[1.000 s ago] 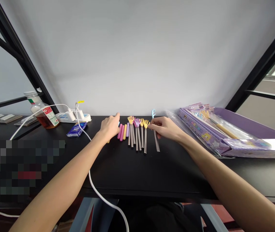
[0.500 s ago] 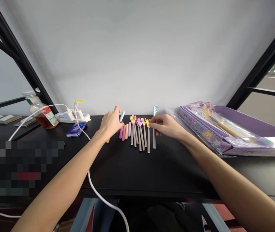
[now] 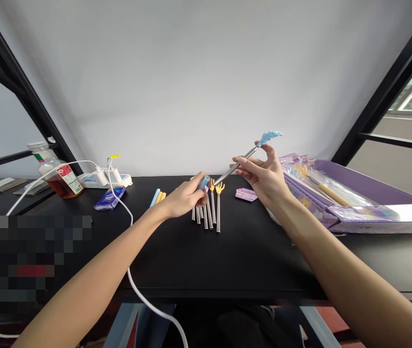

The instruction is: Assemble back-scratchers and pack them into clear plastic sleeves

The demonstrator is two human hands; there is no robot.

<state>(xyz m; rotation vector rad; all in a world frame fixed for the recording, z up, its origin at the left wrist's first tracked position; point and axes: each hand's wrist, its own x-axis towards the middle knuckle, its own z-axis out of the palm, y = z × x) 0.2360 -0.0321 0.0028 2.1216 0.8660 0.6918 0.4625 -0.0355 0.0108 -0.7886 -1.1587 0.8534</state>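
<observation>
My left hand [image 3: 187,195] is closed around a short blue handle sleeve [image 3: 203,182], whose end faces right. In my right hand [image 3: 264,174] is a back scratcher [image 3: 235,166] with a light blue hand-shaped head and a bare metal rod, tilted up to the right. The rod's lower end is close to the sleeve; I cannot tell whether they touch. Below my left hand lie several metal-rod back scratchers [image 3: 218,212] with yellow or purple heads, partly covered by it. Loose blue and yellow sleeves [image 3: 155,197] lie left of that hand, partly hidden.
A purple box [image 3: 376,226] with wrapped back scratchers stands at the right. Near it lies a small purple card [image 3: 245,194]. To the left are a blue packet [image 3: 109,198], a power strip [image 3: 122,180], a bottle of brown liquid [image 3: 64,181] and a white cable [image 3: 144,300].
My right hand has lifted the blue-headed back scratcher off the table and tilted it. My left hand has moved right with the blue sleeve, over the row of rods. The purple card is now uncovered.
</observation>
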